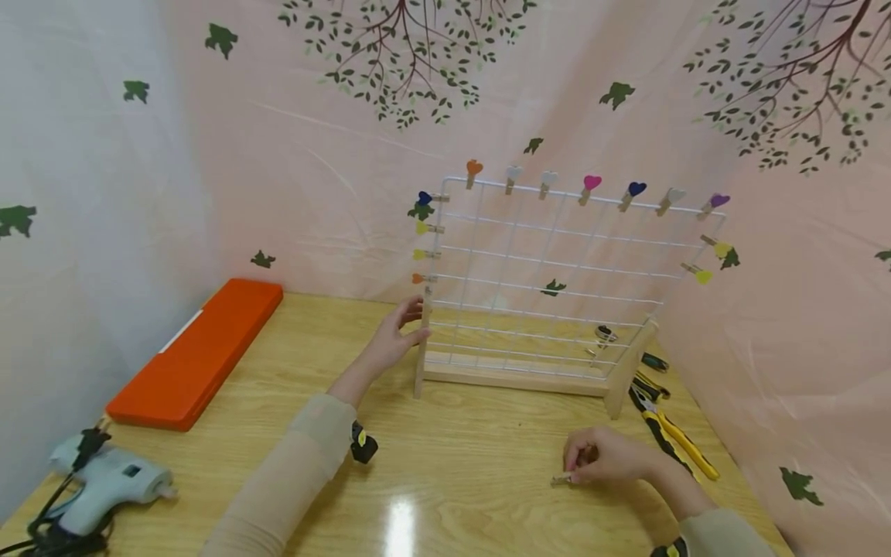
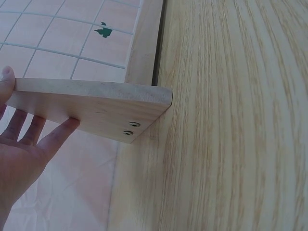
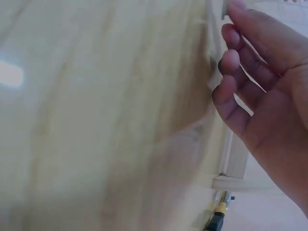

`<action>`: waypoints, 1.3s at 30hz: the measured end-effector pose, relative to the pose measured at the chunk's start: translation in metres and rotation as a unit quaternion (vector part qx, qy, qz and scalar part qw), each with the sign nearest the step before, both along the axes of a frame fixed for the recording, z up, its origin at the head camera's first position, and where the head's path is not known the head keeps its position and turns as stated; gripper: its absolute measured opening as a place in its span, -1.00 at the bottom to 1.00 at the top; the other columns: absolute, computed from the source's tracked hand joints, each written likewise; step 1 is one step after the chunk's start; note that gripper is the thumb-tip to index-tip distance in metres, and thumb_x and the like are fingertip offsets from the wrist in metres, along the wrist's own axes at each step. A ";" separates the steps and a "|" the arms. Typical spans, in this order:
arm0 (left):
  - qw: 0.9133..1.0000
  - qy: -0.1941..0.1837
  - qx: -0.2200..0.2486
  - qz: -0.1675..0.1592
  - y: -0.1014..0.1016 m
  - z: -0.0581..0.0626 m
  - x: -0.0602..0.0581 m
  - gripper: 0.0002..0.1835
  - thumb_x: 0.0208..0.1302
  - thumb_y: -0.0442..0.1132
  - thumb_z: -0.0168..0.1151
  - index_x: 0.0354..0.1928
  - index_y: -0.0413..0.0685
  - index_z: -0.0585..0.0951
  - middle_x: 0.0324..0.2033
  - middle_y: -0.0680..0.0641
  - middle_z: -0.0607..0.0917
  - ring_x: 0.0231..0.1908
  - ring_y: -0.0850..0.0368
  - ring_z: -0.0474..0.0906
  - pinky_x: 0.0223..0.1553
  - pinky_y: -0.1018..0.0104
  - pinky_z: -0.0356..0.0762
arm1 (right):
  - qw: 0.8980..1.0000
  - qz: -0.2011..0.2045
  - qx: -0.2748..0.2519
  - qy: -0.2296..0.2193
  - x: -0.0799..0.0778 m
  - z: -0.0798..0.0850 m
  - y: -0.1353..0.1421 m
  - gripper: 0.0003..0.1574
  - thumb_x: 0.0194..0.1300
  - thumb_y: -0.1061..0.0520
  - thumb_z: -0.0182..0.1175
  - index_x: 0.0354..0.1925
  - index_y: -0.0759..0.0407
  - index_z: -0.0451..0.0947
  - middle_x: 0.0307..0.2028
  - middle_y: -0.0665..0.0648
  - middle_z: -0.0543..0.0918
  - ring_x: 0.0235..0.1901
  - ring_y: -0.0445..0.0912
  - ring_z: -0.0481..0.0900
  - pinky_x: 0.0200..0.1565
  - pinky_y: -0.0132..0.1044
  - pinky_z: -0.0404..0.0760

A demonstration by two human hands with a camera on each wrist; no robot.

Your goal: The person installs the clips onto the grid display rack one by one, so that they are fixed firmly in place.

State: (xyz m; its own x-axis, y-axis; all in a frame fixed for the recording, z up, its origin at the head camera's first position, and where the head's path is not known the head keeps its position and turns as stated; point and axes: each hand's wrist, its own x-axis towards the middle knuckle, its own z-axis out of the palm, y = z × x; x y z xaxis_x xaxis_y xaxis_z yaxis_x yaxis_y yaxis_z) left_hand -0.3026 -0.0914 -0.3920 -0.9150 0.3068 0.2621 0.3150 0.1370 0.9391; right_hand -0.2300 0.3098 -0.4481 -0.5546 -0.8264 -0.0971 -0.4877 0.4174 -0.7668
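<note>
A white wire grid rack on a wooden stand (image 1: 515, 379) stands upright on the table. Small heart-topped clothespins, such as a pink one (image 1: 592, 183), are clipped along its top and both sides. My left hand (image 1: 390, 340) holds the stand's left wooden upright (image 2: 110, 94); in the left wrist view the thumb lies at its edge and the fingers touch its outer face, near two screws (image 2: 134, 124). Low over the table at the front right, my right hand (image 1: 609, 456) pinches a small wooden clothespin (image 1: 560, 480). In the right wrist view its fingertips are partly cut off.
An orange-red case (image 1: 198, 352) lies at the back left, a glue gun (image 1: 104, 480) with its cord at the front left. Right of the rack lie yellow-handled pliers (image 1: 685, 445) and other tools. A printed curtain (image 1: 334, 224) hangs behind the table.
</note>
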 end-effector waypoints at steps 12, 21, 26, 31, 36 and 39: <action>1.000 0.001 0.000 -0.001 0.001 0.001 -0.001 -0.36 0.19 -0.36 0.13 0.29 -0.11 0.12 0.17 -0.22 0.28 0.21 -0.12 0.20 -0.02 0.14 0.47 | 0.985 -0.113 -0.057 0.115 -0.005 0.054 -0.001 -0.92 0.19 0.25 0.14 -0.29 0.13 0.49 -0.36 0.09 0.56 -0.42 -0.08 0.55 -0.43 -0.33 0.58; 1.000 -0.005 0.019 -0.006 -0.001 -0.005 -0.007 -0.35 0.18 -0.36 0.14 0.29 -0.10 0.12 0.17 -0.22 0.28 0.20 -0.12 0.19 -0.03 0.12 0.48 | 0.941 -0.200 -0.215 0.168 -0.011 0.091 0.006 -0.84 0.19 0.43 0.03 -0.21 0.39 0.44 -0.31 0.10 0.53 -0.45 -0.19 0.51 -0.42 -0.43 0.56; 1.000 0.005 0.019 0.001 -0.001 -0.019 -0.018 -0.35 0.16 -0.28 0.17 0.28 -0.01 0.15 0.16 -0.17 0.31 0.19 -0.08 0.22 -0.05 0.15 0.49 | 0.893 -0.220 -0.372 0.128 -0.029 0.088 0.026 -0.78 0.24 0.25 0.05 -0.16 0.36 0.43 -0.36 0.03 0.61 -0.45 -0.22 0.52 -0.40 -0.47 0.55; 1.000 0.019 0.014 0.006 -0.002 -0.025 -0.021 -0.36 0.16 -0.26 0.17 0.27 0.02 0.16 0.15 -0.15 0.32 0.18 -0.07 0.23 -0.06 0.17 0.51 | 0.811 -0.348 -0.424 0.200 -0.029 0.096 0.029 -0.78 0.24 0.22 0.08 -0.23 0.40 0.48 -0.45 0.01 0.64 -0.54 -0.19 0.50 -0.47 -0.52 0.52; 1.000 0.009 0.016 0.003 -0.002 -0.022 -0.018 -0.35 0.16 -0.28 0.17 0.27 0.01 0.16 0.16 -0.16 0.31 0.19 -0.08 0.22 -0.05 0.16 0.50 | 0.708 -0.476 -0.403 0.331 -0.022 0.117 0.020 -0.75 0.22 0.28 0.07 -0.39 0.56 0.45 -0.59 -0.10 0.62 -0.69 -0.22 0.46 -0.63 -0.54 0.45; 1.000 0.007 0.018 -0.004 -0.001 -0.014 -0.011 -0.36 0.18 -0.34 0.14 0.28 -0.07 0.14 0.16 -0.22 0.29 0.20 -0.14 0.20 -0.04 0.12 0.49 | 0.659 -0.528 -0.372 0.385 -0.027 0.118 0.025 -0.74 0.23 0.22 0.08 -0.41 0.48 0.48 -0.61 -0.22 0.60 -0.74 -0.29 0.42 -0.68 -0.58 0.39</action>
State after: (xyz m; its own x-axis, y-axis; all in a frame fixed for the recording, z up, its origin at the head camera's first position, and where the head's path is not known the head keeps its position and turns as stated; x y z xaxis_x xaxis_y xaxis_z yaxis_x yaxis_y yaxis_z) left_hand -0.3140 -0.0924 -0.4059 -0.9090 0.3040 0.2850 0.3283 0.1010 0.9392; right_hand -0.2573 0.3353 -0.3303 -0.5062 0.4006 0.7637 -0.5909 0.4840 -0.6455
